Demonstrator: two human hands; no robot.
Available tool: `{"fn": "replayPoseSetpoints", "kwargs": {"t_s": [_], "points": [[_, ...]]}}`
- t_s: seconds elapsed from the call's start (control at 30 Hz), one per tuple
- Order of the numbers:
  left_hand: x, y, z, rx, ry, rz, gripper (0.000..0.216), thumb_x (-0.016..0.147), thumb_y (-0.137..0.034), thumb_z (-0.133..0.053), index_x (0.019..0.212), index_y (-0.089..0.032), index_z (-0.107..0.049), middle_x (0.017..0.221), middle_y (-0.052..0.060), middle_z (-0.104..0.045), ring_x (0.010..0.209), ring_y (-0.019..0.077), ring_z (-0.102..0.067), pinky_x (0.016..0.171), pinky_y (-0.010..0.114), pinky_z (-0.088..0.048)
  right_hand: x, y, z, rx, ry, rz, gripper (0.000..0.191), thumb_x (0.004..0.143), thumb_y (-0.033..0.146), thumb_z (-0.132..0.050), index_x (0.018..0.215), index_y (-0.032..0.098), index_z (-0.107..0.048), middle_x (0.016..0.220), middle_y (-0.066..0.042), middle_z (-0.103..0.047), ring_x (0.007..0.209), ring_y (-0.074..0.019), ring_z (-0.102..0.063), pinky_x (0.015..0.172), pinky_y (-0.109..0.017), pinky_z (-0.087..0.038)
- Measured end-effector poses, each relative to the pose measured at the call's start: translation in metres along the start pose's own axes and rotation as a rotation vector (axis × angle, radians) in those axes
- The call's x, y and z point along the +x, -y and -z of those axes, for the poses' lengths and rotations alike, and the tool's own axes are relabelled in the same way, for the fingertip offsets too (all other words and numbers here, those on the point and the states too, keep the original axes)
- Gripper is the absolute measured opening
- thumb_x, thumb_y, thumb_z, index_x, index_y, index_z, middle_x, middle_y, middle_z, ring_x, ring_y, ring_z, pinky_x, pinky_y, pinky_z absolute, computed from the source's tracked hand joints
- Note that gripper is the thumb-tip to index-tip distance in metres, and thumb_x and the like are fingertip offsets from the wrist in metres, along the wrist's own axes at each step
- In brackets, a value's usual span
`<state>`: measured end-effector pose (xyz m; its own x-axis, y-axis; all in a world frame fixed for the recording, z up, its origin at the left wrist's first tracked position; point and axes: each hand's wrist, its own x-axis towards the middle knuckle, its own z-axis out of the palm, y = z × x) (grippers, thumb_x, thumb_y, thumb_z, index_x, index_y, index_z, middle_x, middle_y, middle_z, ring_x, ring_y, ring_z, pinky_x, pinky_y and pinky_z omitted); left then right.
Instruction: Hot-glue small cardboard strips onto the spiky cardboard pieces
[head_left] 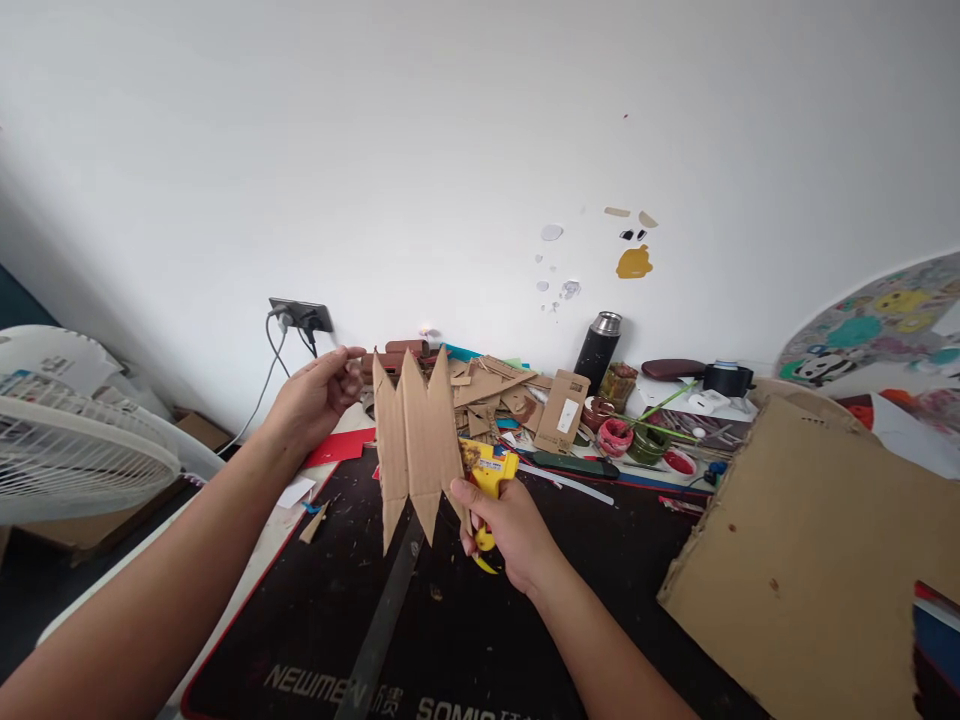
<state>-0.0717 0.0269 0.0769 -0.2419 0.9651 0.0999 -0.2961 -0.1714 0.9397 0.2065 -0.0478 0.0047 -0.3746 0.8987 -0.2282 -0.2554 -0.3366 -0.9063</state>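
Note:
A piece of corrugated cardboard (416,440) with pointed ends at top and bottom stands upright above the dark desk mat. My right hand (506,520) is closed round a yellow glue gun (491,468), and its thumb presses on the cardboard's lower right edge. Beside the upper left tip of that cardboard is my left hand (322,392), its fingers curled and thumb close to the index finger. Whether anything small is between them I cannot make out. Under the cardboard, a long dark metal ruler (386,610) lies on the mat (592,610).
Cardboard scraps (499,390) are heaped along the wall. Behind the mat stand a black thermos (598,350) and several paint jars (615,437). A large cardboard sheet (810,550) covers the right side. On the left are a white fan (82,450) and a wall socket (301,313) with cables.

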Motion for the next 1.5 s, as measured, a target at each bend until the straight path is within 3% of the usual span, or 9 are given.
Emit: {"fn": "replayPoseSetpoints", "kwargs": {"t_s": [0.17, 0.3, 0.43, 0.7, 1.17, 1.27, 1.37, 1.43, 1.5], "points": [[-0.023, 0.02, -0.004, 0.182, 0.287, 0.2, 0.063, 0.09, -0.076, -0.072, 0.102, -0.014, -0.077, 0.086, 0.01, -0.072, 0.068, 0.018, -0.06, 0.052, 0.026, -0.043, 0.002, 0.003, 0.004, 0.061, -0.04, 0.072, 0.067, 0.065, 0.07, -0.094, 0.053, 0.023, -0.048, 0.044, 0.004, -0.048, 0.038, -0.0128, -0.052, 0.04, -0.025, -0.037], [-0.045, 0.032, -0.019, 0.283, 0.385, 0.268, 0.054, 0.078, -0.068, -0.088, 0.089, -0.017, -0.076, 0.069, 0.003, -0.064, 0.054, 0.0133, -0.052, 0.048, 0.025, -0.037, 0.003, 0.001, 0.006, 0.061, -0.058, 0.071, 0.066, 0.065, 0.07, -0.095, 0.054, 0.023, -0.05, 0.044, 0.004, -0.047, 0.04, -0.0134, -0.053, 0.039, -0.025, -0.038], [-0.05, 0.039, -0.031, 0.275, 0.334, 0.318, 0.046, 0.075, -0.056, -0.093, 0.089, -0.015, -0.077, 0.068, 0.004, -0.067, 0.048, 0.0116, -0.05, 0.041, 0.023, -0.03, 0.003, 0.001, 0.005, 0.061, -0.054, 0.069, 0.067, 0.067, 0.071, -0.094, 0.056, 0.022, -0.05, 0.046, 0.005, -0.048, 0.039, -0.0124, -0.052, 0.039, -0.024, -0.038], [-0.038, 0.056, -0.026, -0.004, -0.055, 0.319, 0.031, 0.077, -0.035, -0.089, 0.087, -0.015, -0.068, 0.061, 0.001, -0.065, 0.039, 0.0095, -0.05, 0.033, 0.019, -0.029, 0.003, 0.004, 0.005, 0.136, -0.071, 0.076, 0.063, 0.066, 0.073, -0.094, 0.081, 0.018, -0.067, 0.054, 0.008, -0.05, 0.041, -0.0116, -0.053, 0.038, -0.022, -0.037], [-0.067, 0.07, -0.035, 0.247, 0.261, 0.277, 0.062, 0.074, -0.079, -0.085, 0.086, -0.02, -0.07, 0.063, 0.002, -0.062, 0.042, 0.012, -0.047, 0.035, 0.025, -0.028, 0.008, -0.005, 0.008, 0.043, -0.102, 0.039, 0.06, 0.068, 0.073, -0.093, 0.077, 0.019, -0.067, 0.054, 0.003, -0.06, 0.04, -0.0123, -0.053, 0.037, -0.023, -0.037], [-0.062, 0.065, -0.025, 0.279, 0.218, 0.176, 0.071, 0.086, -0.089, -0.063, 0.086, -0.019, -0.07, 0.063, 0.002, -0.058, 0.045, 0.0135, -0.048, 0.039, 0.026, -0.035, 0.008, -0.005, 0.009, 0.053, -0.099, 0.041, 0.06, 0.07, 0.067, -0.093, 0.061, 0.022, -0.055, 0.049, 0.004, -0.052, 0.041, -0.0131, -0.054, 0.038, -0.024, -0.038], [-0.053, 0.056, -0.009, 0.461, 0.069, -0.138, 0.044, 0.102, -0.061, -0.06, 0.119, -0.022, -0.071, 0.088, 0.006, -0.069, 0.069, 0.0199, -0.064, 0.055, 0.03, -0.051, 0.008, -0.002, 0.01, 0.082, -0.11, 0.049, 0.061, 0.07, 0.063, -0.094, 0.058, 0.022, -0.051, 0.048, 0.005, -0.05, 0.041, -0.0123, -0.053, 0.038, -0.023, -0.038], [-0.047, 0.054, 0.0, 0.78, 0.023, -0.415, 0.038, 0.102, -0.037, -0.06, 0.137, -0.026, -0.067, 0.115, 0.01, -0.074, 0.103, 0.0266, -0.071, 0.087, 0.04, -0.061, 0.008, -0.001, 0.011, 0.112, -0.108, 0.046, 0.061, 0.068, 0.062, -0.096, 0.057, 0.022, -0.05, 0.048, 0.005, -0.05, 0.04, -0.0113, -0.052, 0.037, -0.023, -0.038], [-0.045, 0.058, 0.003, 1.085, 0.151, -0.671, 0.057, 0.096, -0.022, -0.063, 0.153, -0.028, -0.059, 0.153, 0.014, -0.064, 0.145, 0.0364, -0.056, 0.121, 0.057, -0.046, 0.008, 0.001, 0.012, 0.142, -0.104, 0.034, 0.062, 0.067, 0.062, -0.097, 0.057, 0.022, -0.051, 0.048, 0.005, -0.05, 0.04, -0.0104, -0.051, 0.036, -0.021, -0.038]]}}
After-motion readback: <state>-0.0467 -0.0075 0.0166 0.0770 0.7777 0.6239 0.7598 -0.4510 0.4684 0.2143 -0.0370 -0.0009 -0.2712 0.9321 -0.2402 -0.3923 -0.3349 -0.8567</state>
